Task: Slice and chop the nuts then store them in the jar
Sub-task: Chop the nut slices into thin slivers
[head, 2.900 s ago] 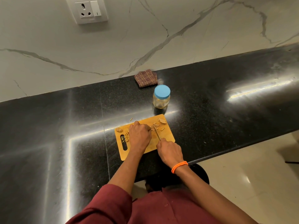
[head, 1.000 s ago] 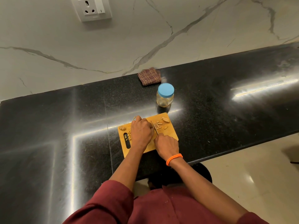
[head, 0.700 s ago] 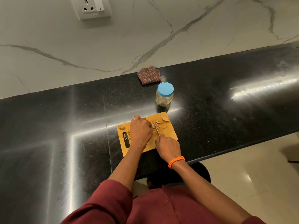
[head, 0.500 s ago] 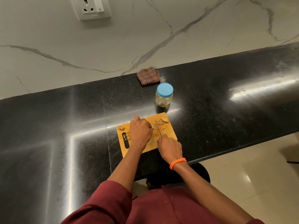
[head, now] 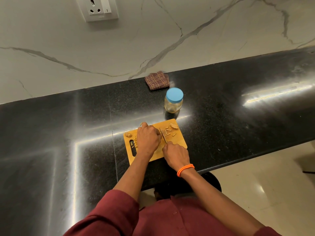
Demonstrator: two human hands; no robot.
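Chopping under way, well short of done. Nuts (head: 167,131) scattered over the far half of the cutting board (head: 179,142): short cut sticks just right of the knife blade, one larger uncut-looking piece (head: 173,126) near the board's far right corner, another whole-looking lump (head: 127,134) at the board's far left corner, more slivers beside the board's handle slot, and one stray piece (head: 141,123) at the board's far edge, possibly off it. Left hand (head: 148,139) curled knuckles-up over the board's middle, apparently pinning a nut beneath; what sits under the fingers is hidden, so cannot tell for certain. Right hand (head: 176,153) clenched around the handle of the knife (head: 163,135) at the board's near right side, blade angled toward the far edge and lying just beside the left knuckles.

Judged from this: some pieces sliced, at least two larger pieces left to cut, and nothing gathered yet. Storing not begun: jar (head: 173,101) upright just beyond the board's far right corner, blue lid (head: 174,94) on, seemingly empty or nearly so. Left to do: finishing the cuts, taking off the lid, moving the pieces in, closing up.

Further out from the board: folded checked cloth (head: 157,80) past the jar against the marble wall, dark polished bench (head: 238,120) all around, wall socket (head: 98,8) high above.
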